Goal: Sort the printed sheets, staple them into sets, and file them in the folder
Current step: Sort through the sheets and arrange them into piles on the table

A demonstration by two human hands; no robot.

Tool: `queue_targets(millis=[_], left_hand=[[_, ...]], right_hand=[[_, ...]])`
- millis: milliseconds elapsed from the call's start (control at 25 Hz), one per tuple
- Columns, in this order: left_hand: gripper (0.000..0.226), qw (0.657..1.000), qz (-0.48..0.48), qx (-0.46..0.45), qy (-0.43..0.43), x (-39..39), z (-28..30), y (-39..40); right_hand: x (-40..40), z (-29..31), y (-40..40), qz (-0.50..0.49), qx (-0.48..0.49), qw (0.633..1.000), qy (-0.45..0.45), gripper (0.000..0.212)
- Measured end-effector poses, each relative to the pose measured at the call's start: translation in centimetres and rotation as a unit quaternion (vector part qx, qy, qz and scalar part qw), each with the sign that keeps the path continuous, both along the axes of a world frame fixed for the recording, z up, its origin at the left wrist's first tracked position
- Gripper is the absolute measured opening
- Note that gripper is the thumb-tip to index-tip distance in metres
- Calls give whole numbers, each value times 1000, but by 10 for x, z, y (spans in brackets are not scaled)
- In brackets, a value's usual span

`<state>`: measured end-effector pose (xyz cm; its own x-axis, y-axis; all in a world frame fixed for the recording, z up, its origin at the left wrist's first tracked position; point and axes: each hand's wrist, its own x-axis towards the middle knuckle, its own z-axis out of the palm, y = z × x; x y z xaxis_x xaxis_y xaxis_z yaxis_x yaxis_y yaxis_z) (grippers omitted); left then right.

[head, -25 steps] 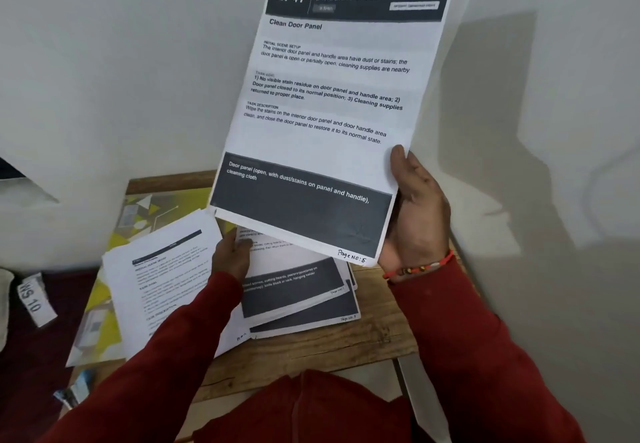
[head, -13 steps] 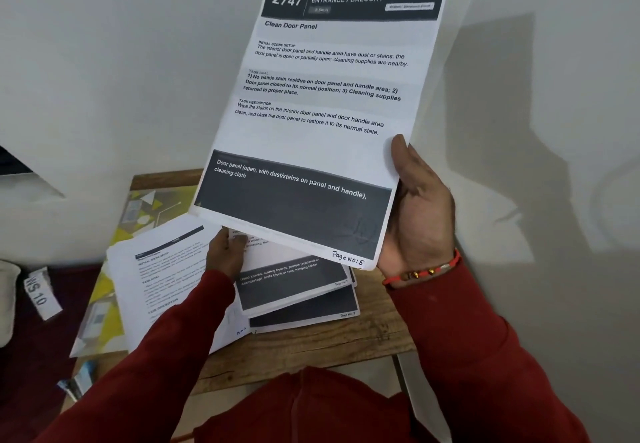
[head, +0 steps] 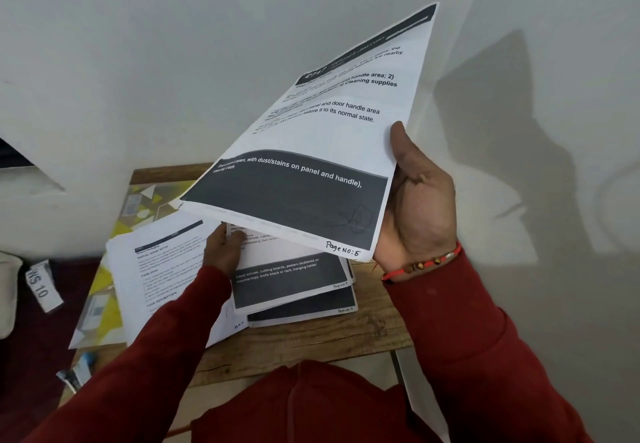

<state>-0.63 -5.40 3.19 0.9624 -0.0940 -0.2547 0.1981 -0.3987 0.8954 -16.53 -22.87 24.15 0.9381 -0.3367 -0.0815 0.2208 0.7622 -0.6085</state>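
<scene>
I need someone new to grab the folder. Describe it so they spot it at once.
Start at the small wooden table against the white wall. On its left part lies a flat glossy folder with yellow, grey and white geometric shapes, partly buried under loose white printed sheets. It is the only coloured, patterned item among black-and-white pages.

I am holding a white sheet (head: 322,137) printed with black text, a dark grey band across its foot and a dark header bar at its top. I am wearing dark red sleeves (head: 460,345) and a red thread bracelet (head: 422,264) strung with brown and pale beads. The stacked sheets (head: 291,283) are showing white with dark grey bands. The loose sheet (head: 156,269) is showing white with grey text. The folder (head: 138,207) is displaying a yellow, grey and white geometric pattern. The tabletop (head: 304,342) is showing light brown wood grain. The wall (head: 138,61) is showing pale grey-white.
</scene>
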Motion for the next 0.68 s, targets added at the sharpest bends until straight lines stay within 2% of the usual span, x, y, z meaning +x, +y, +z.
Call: queue_targets(millis=[200, 520, 600, 680], left_hand=[[24, 1000, -3, -21, 17, -2, 1, 2], [19, 998, 13, -43, 40, -4, 3, 2], [15, 999, 12, -32, 26, -2, 2, 6], [17, 997, 3, -81, 13, -2, 6, 9]], right_hand=[[-3, 8, 3, 25, 50, 998, -16, 51], [0, 1, -1, 39, 41, 997, -45, 51], [6, -13, -6, 14, -11, 999, -42, 47], [14, -38, -15, -64, -133, 988, 54, 31]])
